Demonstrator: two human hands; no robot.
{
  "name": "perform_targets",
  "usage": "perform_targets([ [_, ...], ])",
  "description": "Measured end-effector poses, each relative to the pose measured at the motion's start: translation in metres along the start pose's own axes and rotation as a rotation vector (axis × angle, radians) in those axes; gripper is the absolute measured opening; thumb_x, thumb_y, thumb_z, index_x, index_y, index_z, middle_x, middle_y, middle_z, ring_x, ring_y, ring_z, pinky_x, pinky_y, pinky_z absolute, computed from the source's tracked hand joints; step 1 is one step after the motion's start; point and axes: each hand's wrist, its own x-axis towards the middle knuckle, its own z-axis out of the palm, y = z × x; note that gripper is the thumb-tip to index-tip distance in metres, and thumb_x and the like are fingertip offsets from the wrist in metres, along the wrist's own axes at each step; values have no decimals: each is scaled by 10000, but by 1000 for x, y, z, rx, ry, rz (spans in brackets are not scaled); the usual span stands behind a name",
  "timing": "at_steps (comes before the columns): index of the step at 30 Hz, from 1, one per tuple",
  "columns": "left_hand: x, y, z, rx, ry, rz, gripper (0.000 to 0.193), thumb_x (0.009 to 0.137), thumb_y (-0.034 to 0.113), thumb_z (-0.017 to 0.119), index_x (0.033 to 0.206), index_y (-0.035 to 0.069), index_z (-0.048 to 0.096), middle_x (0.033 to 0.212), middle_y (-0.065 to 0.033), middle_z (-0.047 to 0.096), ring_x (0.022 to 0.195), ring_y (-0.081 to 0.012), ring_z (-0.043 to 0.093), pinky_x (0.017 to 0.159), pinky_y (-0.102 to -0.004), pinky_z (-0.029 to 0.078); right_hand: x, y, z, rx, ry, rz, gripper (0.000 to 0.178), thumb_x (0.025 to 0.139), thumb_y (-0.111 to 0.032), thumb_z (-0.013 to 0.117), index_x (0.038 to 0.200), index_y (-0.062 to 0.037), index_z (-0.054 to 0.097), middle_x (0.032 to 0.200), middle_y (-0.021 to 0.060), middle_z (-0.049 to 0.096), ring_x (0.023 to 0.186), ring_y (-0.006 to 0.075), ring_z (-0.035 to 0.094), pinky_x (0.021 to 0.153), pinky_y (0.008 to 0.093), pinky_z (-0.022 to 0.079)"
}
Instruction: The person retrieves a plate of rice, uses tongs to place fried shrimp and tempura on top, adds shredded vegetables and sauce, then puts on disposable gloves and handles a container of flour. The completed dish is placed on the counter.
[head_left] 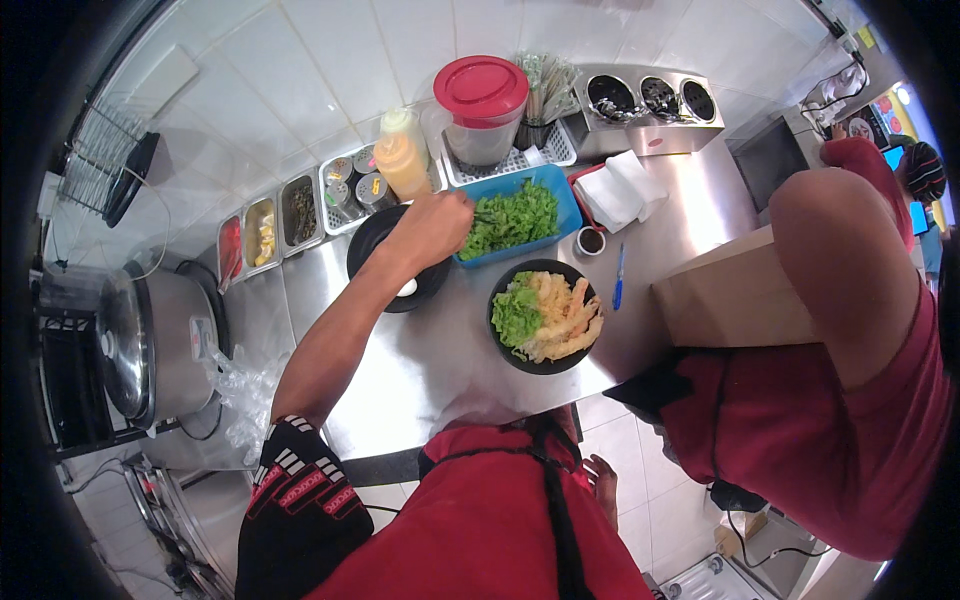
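Observation:
My left hand [438, 225] reaches over a black bowl [432, 285] to the left end of a blue tub [568, 212]. Its fingers are closed; what they hold, if anything, is hidden. Green curly lettuce [515, 218] fills the tub. Something white [407, 288] shows inside the bowl under my forearm. Nearer to me stands a second black bowl [508, 358], holding lettuce [516, 316] and pale golden fried pieces [565, 318]. Low beside my red apron, below the counter edge, hangs my right hand [603, 485], partly hidden, with its fingers apart and nothing visible in them.
Metal trays [300, 212], squeeze bottles [401, 165] and a red-lidded pitcher [482, 105] line the back. A sauce cup [590, 240], blue pen [619, 278] and napkins [622, 188] lie right. A cooker [165, 340] stands left. A co-worker's arm [850, 265] and cardboard box [715, 295] crowd the right.

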Motion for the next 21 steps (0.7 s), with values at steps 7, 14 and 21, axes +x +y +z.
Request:
perform_targets([
  [7,-18,2,-39,-147,77,-69,121,874,96,594,889,-15,638,832,-172,613,777,-358,622,696,-441,510,0,6,-2,-13,-5,12,454,964,-298,493,1325,-23,507,1130,123,656,924,203,658,685,310,537],
  [14,-41,26,-89,-184,265,-95,148,892,111,607,969,-6,654,837,-150,618,751,-329,621,658,-413,499,12,-1,-2,-17,-36,0,457,963,-312,489,1323,-30,512,1147,120,654,942,207,655,729,320,538],
  [21,-93,74,-95,-282,224,140,173,834,57,643,974,-43,648,839,-124,616,757,-266,625,647,-371,526,14,-5,-8,-54,-18,13,454,991,-310,448,1346,-31,493,1198,142,632,1003,232,647,776,349,530],
])
